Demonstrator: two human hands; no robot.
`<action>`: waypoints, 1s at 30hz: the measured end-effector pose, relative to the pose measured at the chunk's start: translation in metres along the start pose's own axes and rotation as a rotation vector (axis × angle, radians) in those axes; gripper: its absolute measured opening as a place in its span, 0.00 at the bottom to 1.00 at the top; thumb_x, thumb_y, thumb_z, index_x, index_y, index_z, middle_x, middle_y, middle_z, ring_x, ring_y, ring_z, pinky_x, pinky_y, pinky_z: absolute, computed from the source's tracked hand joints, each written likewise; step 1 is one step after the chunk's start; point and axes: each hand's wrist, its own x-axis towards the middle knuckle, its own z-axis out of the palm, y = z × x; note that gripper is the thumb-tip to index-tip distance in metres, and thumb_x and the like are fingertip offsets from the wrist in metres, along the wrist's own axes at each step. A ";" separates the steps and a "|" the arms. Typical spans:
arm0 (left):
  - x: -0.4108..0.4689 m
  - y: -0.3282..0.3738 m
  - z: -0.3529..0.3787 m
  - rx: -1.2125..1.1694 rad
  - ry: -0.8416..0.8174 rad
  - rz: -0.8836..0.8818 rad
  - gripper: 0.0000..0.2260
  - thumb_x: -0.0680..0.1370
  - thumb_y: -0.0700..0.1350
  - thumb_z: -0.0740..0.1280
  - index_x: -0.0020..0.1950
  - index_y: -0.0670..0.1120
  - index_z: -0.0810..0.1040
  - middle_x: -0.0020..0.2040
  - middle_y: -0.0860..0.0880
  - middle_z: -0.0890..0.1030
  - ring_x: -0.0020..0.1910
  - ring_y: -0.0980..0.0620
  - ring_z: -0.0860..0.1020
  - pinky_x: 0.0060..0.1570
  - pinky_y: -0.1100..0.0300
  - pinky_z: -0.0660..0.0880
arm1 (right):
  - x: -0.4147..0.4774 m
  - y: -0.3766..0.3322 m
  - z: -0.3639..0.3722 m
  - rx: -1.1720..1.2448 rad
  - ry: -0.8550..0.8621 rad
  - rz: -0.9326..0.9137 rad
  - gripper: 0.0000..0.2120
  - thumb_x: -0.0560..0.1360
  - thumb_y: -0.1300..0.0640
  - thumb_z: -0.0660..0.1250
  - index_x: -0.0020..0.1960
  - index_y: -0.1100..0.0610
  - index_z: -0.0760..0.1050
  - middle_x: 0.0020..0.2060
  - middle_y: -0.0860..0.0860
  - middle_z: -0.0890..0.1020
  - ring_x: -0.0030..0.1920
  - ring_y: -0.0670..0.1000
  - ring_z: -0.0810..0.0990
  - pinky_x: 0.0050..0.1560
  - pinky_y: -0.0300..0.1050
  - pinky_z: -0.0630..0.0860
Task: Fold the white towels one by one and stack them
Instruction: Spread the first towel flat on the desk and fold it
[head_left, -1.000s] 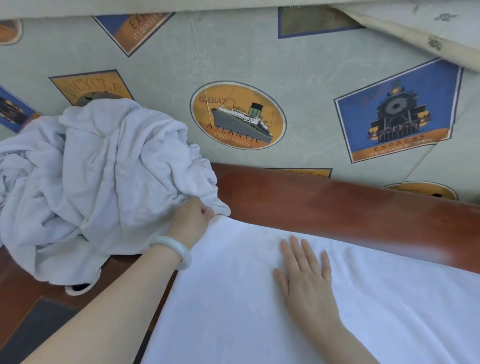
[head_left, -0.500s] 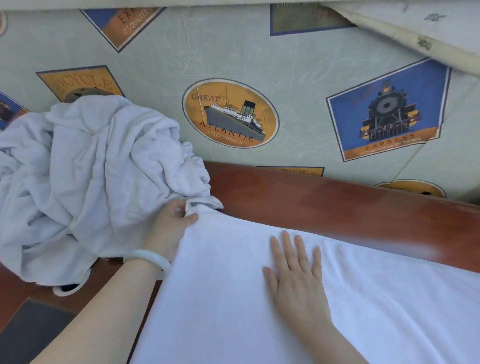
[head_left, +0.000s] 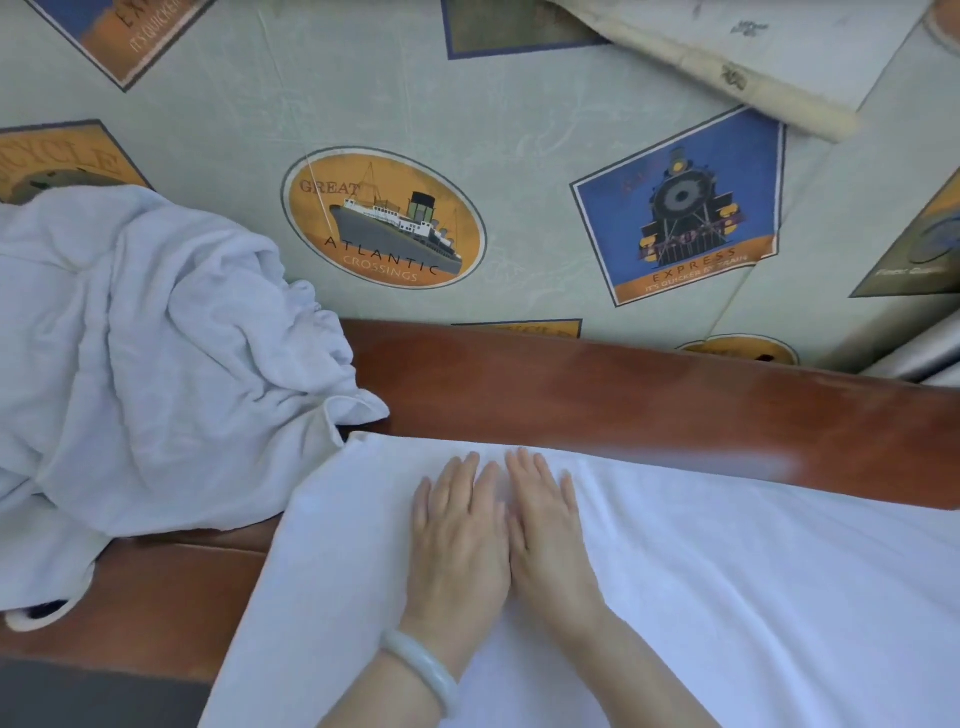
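Two hands were laid flat, side by side, on the spread white towel (head_left: 727, 597): left hand (head_left: 460, 525) and right hand (head_left: 550, 525), fingers straight and pointed far, inner edges touching. Nothing was gripped; both palms were opened out and pressed on the cloth. A pale bangle (head_left: 423, 670) was worn on the left wrist.

The hands were placed near the towel's far edge, just right of its far-left corner. The towel was spread smooth over a red-brown wooden surface (head_left: 171, 597) and was cut off by the frame at right and near side.

A crumpled heap of white towels (head_left: 156, 364) was piled to the left. One flap was draped right at the flat towel's far-left corner; contact could not be confirmed.

A glossy wooden rail (head_left: 623, 400) was seen just beyond the far edge. Behind it a pale green printed sheet (head_left: 519, 130) was spread, marked with a ship badge (head_left: 384, 218) and a train badge (head_left: 680, 208). Dark floor (head_left: 78, 696) was seen at near left.
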 end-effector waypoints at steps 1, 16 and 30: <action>-0.004 0.003 0.007 0.054 -0.086 -0.012 0.27 0.80 0.53 0.45 0.76 0.48 0.67 0.77 0.47 0.65 0.77 0.45 0.62 0.75 0.44 0.55 | -0.006 0.010 -0.009 0.057 0.016 0.021 0.24 0.84 0.55 0.50 0.80 0.53 0.53 0.76 0.41 0.46 0.78 0.43 0.40 0.78 0.47 0.38; -0.005 0.097 0.029 0.063 -0.153 0.377 0.26 0.82 0.55 0.47 0.74 0.45 0.70 0.76 0.46 0.66 0.77 0.43 0.61 0.71 0.40 0.56 | -0.102 0.171 -0.152 -0.351 0.311 0.304 0.20 0.82 0.57 0.62 0.72 0.62 0.70 0.73 0.57 0.70 0.75 0.57 0.64 0.77 0.54 0.54; 0.007 0.168 0.080 0.197 -0.390 0.508 0.28 0.81 0.60 0.43 0.81 0.56 0.52 0.81 0.54 0.48 0.80 0.47 0.45 0.73 0.33 0.43 | -0.102 0.278 -0.201 -0.426 0.048 0.547 0.33 0.80 0.36 0.47 0.81 0.49 0.46 0.80 0.46 0.45 0.80 0.50 0.42 0.77 0.56 0.36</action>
